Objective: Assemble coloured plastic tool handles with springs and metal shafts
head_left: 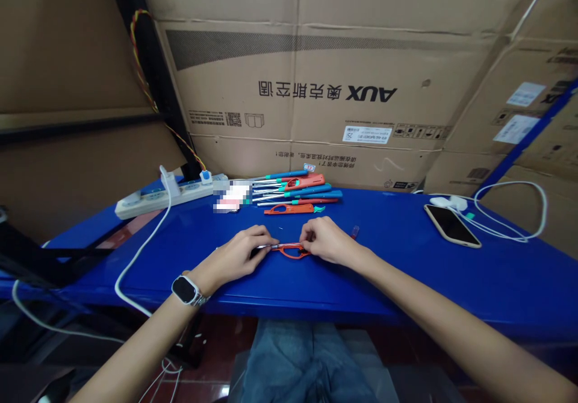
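Note:
Low over the front of the blue table lies an orange long-nosed gas lighter (291,255), between my two hands. My left hand (246,251), with a watch on the wrist, is closed around its metal tube. The fingers of my right hand (326,241) pinch the orange body near the trigger ring and hide its rear end. Just behind my hands rests an orange lighter casing (289,209) with a green piece at its right end. Beyond it, several blue and red lighters (316,192) with metal tubes lie side by side.
A white power strip (171,195) with plugs and cables runs along the left. A phone (451,225) lies at the right beside a coiled white cable (510,228). A small clear reddish piece (355,232) sits behind my right wrist. Cardboard (325,90) walls the back.

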Tool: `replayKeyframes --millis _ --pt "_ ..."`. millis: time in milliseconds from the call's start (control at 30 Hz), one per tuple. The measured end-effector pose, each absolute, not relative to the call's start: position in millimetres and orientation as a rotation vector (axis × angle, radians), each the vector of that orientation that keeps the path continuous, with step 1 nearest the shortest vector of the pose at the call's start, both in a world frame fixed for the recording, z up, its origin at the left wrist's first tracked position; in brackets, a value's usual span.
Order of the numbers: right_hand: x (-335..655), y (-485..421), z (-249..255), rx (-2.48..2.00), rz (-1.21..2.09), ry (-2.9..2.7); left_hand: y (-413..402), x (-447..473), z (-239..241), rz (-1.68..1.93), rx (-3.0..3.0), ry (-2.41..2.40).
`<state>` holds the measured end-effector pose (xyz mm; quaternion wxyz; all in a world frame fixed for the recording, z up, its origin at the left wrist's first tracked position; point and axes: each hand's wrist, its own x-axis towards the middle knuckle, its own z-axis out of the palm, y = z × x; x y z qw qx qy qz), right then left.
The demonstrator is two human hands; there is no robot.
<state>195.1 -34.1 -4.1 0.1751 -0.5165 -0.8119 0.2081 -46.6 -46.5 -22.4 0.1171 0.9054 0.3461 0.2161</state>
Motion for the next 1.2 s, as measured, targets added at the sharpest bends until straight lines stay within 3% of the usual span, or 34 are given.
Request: replayKeyframes --millis 1200 --pt "211.1 -14.9 -9.1 -1.469 0.500 -2.261 -14.7 -28.3 -35.3 0.755 2.610 0.894"
